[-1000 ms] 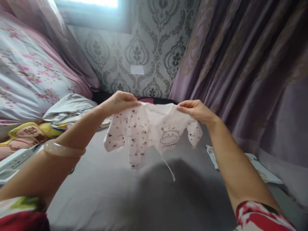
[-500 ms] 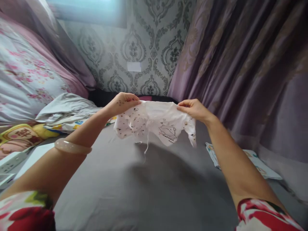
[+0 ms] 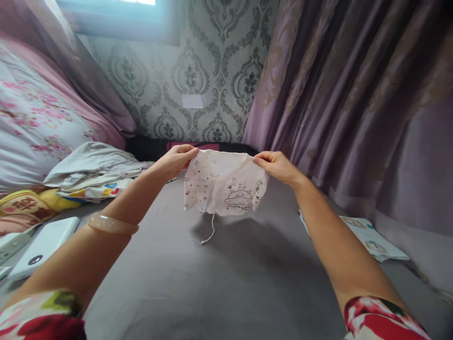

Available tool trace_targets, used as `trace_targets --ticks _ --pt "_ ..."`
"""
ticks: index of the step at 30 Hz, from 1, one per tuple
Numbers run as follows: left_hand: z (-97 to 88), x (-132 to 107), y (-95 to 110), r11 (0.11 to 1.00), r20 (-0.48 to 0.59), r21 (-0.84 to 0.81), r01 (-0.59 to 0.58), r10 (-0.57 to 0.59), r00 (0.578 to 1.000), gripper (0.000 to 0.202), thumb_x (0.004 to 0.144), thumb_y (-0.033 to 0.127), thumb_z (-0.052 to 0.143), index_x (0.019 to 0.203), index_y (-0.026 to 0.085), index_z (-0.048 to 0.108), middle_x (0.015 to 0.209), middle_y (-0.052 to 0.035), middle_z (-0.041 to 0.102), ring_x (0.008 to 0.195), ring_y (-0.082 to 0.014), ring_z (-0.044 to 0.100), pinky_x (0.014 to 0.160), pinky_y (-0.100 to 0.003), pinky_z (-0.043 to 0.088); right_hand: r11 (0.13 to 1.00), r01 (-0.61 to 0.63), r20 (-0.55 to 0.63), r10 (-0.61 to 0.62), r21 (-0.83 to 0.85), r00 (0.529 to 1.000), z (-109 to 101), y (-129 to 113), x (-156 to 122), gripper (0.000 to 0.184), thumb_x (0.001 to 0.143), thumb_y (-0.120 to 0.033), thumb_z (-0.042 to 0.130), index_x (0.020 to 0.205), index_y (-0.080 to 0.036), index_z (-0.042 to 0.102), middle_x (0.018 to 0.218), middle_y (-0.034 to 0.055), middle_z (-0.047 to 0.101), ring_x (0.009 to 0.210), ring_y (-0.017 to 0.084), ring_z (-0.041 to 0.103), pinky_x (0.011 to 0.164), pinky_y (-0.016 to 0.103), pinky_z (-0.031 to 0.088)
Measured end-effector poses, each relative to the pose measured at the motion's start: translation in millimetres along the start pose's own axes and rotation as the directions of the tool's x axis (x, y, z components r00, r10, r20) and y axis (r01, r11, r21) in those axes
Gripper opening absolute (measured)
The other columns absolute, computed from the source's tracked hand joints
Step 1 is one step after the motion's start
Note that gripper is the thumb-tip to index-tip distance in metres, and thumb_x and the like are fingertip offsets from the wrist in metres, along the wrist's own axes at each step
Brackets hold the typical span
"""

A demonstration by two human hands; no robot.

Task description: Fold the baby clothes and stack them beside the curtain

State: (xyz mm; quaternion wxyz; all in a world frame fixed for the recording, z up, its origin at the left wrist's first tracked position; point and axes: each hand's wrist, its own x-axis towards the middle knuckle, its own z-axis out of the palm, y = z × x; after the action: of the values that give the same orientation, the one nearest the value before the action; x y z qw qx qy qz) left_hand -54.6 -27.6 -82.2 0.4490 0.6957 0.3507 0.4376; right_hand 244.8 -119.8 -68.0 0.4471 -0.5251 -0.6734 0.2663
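I hold a small white baby shirt with dark specks and a cartoon print up over a grey bed sheet. My left hand pinches its left shoulder, and a pale bangle sits on that forearm. My right hand pinches the right shoulder. The shirt hangs spread between both hands, and a thin white tie string dangles from it down to the sheet.
A pile of folded cloth lies at the left below a floral pillow. A white flat device rests at the left edge. A printed booklet lies at the right by the purple curtain. Patterned wall behind.
Both hands have carried the shirt farther from me and lower toward the sheet. Its sleeves, loose and swinging before, now hang closer in, and the string touches the sheet.
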Motion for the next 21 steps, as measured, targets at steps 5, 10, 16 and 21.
trace_targets --ticks 5,10,16,21 --pt "-3.1 -11 25 0.998 0.101 0.067 -0.008 0.001 0.995 0.034 0.074 0.052 0.066 0.079 0.019 0.062 0.062 -0.0011 0.06 0.05 -0.0109 0.053 0.046 -0.022 0.041 0.982 -0.09 0.027 0.086 0.166 0.996 -8 -4 -8 0.04 0.069 -0.058 0.072 0.085 -0.022 0.068 0.077 0.0032 0.069 0.065 0.015 0.061 0.057 0.028 0.049" --pt "-7.1 -15 36 0.916 0.277 0.331 -0.225 0.134 0.951 0.031 0.071 0.049 0.069 0.072 0.018 0.068 0.062 -0.0008 0.061 0.053 -0.0091 0.05 0.047 -0.021 0.037 0.991 -0.09 -0.007 0.091 0.094 0.996 -9 -3 -5 0.039 0.067 -0.056 0.075 0.081 -0.02 0.07 0.074 0.0036 0.069 0.065 0.016 0.061 0.057 0.028 0.049" --pt "-0.5 -9 25 0.85 -0.023 0.431 -0.305 0.347 0.937 0.029 0.073 0.045 0.067 0.075 0.017 0.07 0.063 -0.0002 0.06 0.058 -0.01 0.047 0.052 -0.023 0.035 0.997 0.075 -0.188 -0.078 -0.024 0.979 -6 -2 3 0.04 0.07 -0.059 0.071 0.081 -0.02 0.069 0.076 0.0033 0.065 0.07 0.016 0.058 0.059 0.03 0.046" --pt "-3.4 -28 33 0.712 -0.01 0.58 -0.395 0.491 0.871 0.027 0.079 0.043 0.06 0.082 0.019 0.073 0.075 -0.0031 0.061 0.068 -0.0131 0.05 0.059 -0.024 0.037 0.965 0.168 -0.246 -0.216 -0.2 0.945 -5 -5 -14 0.04 0.076 -0.06 0.065 0.086 -0.022 0.07 0.089 0.0054 0.065 0.084 0.02 0.058 0.068 0.033 0.047"
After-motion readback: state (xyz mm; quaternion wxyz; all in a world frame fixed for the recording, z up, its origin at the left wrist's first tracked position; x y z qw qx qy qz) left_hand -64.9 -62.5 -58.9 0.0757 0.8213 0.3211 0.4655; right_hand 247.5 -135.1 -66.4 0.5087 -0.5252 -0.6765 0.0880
